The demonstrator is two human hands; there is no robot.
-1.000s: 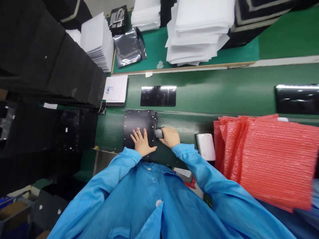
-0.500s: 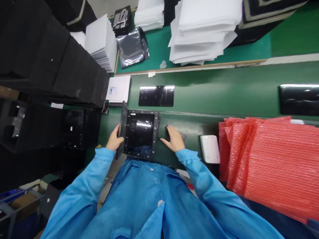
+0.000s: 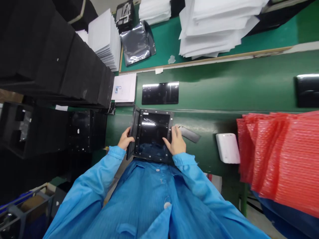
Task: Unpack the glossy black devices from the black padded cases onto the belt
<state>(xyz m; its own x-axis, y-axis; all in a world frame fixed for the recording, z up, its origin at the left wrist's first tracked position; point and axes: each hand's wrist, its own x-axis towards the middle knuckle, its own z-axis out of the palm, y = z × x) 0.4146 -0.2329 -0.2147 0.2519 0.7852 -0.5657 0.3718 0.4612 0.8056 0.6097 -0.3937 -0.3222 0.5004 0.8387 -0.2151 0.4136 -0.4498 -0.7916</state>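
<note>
In the head view a black hinged case [image 3: 169, 120] lies at the table's front edge, its rim lined with small round studs and a white label. Inside sits a glossy dark panel [image 3: 154, 128]. Its narrow side flap [image 3: 135, 124] stands tilted up on the left. My left hand [image 3: 126, 139] is closed on that flap, thumb on the inner side. Across the right rim lies my right hand [image 3: 176, 142], fingers stretched and thumb spread over the panel. A flat grey strip [image 3: 190, 134] rests just right of those fingers, apart from them.
Behind the case lie a dark glossy panel [image 3: 160, 93] and white sheets [image 3: 124, 88]. A white block [image 3: 227, 148] and red bubble bags [image 3: 296, 159] are on the right. Black foam blocks [image 3: 50, 59] are stacked left. White sheets [image 3: 219, 26] and a silvery bag [image 3: 138, 43] occupy the back shelf.
My right hand has left the grey strip and come to the case's right rim. My left hand still holds the flap. The view has shifted, so most things sit further right or left.
</note>
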